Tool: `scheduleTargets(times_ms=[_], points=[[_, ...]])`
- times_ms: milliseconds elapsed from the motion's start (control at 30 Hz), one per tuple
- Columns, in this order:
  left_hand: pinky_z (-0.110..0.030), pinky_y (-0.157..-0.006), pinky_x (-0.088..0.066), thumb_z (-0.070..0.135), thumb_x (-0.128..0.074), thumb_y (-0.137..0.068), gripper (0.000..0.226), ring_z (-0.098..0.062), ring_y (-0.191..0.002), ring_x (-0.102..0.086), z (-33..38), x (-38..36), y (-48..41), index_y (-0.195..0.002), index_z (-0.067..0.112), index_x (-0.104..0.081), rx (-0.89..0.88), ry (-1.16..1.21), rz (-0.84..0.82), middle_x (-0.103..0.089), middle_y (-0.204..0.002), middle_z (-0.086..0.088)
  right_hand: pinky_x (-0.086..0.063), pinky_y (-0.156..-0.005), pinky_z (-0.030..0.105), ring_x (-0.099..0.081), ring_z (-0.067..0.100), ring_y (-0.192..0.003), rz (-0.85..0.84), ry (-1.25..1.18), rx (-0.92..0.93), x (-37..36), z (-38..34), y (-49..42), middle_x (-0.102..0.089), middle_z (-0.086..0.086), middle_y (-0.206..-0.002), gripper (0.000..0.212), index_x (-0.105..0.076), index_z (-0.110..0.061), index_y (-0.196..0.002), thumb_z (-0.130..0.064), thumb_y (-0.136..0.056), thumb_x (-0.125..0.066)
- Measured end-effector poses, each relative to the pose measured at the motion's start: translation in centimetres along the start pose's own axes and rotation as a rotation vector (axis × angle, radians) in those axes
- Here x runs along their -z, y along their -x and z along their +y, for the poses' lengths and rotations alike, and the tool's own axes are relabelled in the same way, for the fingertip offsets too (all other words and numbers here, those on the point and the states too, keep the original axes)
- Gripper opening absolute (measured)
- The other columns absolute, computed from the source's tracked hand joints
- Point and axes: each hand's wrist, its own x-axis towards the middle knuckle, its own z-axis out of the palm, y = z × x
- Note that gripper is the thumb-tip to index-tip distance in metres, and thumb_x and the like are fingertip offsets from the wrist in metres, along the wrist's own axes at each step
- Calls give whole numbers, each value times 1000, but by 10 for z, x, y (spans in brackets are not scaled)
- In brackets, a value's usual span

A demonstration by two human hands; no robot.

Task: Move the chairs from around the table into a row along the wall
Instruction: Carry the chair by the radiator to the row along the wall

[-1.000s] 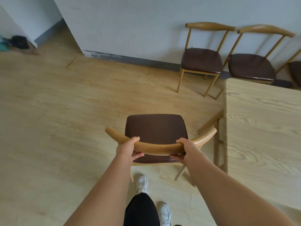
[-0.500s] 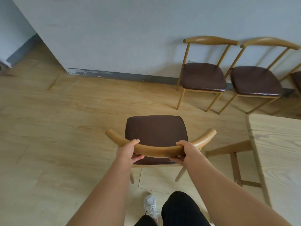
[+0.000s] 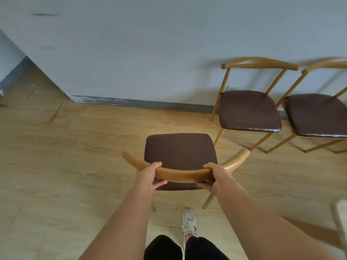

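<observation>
I hold a wooden chair (image 3: 179, 152) with a dark brown seat by its curved backrest, seat facing the wall. My left hand (image 3: 149, 175) grips the left part of the backrest and my right hand (image 3: 216, 176) grips the right part. The chair's legs hang just above the floor in front of my feet. Two matching chairs stand against the white wall at the right: one (image 3: 247, 109) close to the held chair, another (image 3: 317, 114) beyond it, cut off by the frame edge.
The white wall (image 3: 150, 53) with a grey skirting board runs across the back. Its corner lies at the left, where the floor opens into another area. A pale table corner (image 3: 339, 220) shows at the lower right edge. Light wooden floor stretches to the left.
I have walked forward with the chair toward the wall. The table has slid almost out of view at the right, and the two wall chairs now look nearer.
</observation>
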Motion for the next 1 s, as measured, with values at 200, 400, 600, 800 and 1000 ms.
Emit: scheduleTargets(times_ms=[200,400,600,800,1000], points=[[-43,-64,-63,21,-85,-72,70,-31,-78,-67,84,-16,-39,-131,9,-50,16,2,17,-58,-109,-12,-56,-52,59,-59,40,-98,-5,-3,-25,-70,-64,-13,-54,17,-103,50,-46,-8,-116,-9,-75,-75],[-42,-64,-63,22,-84,-72,65,-31,-76,-68,178,-30,-97,-127,8,-52,21,-37,-3,-60,-108,-13,-59,-59,54,-59,40,-100,25,-66,-38,-150,-122,-37,-54,18,-104,51,-46,-9,-117,-9,-75,-76],[-41,-58,-63,21,-85,-71,64,-35,-85,-69,264,-53,-145,-125,7,-54,43,-96,-81,-61,-111,-14,-60,-68,56,-58,40,-104,63,-170,-23,-211,-176,-55,-54,19,-113,53,-46,-9,-119,-8,-76,-76],[-38,-54,-62,22,-85,-70,62,-35,-84,-70,325,-88,-184,-122,5,-55,51,-206,-129,-64,-109,-17,-60,-66,55,-57,40,-100,77,-294,-24,-243,-214,-80,-53,19,-108,48,-47,-6,-115,-7,-76,-75],[-44,-63,-63,20,-85,-72,58,-34,-88,-69,365,-143,-217,-119,5,-55,30,-266,-168,-63,-110,-17,-59,-57,51,-57,40,-85,78,-376,-35,-250,-262,-115,-53,19,-105,39,-49,-6,-105,-6,-76,-75]])
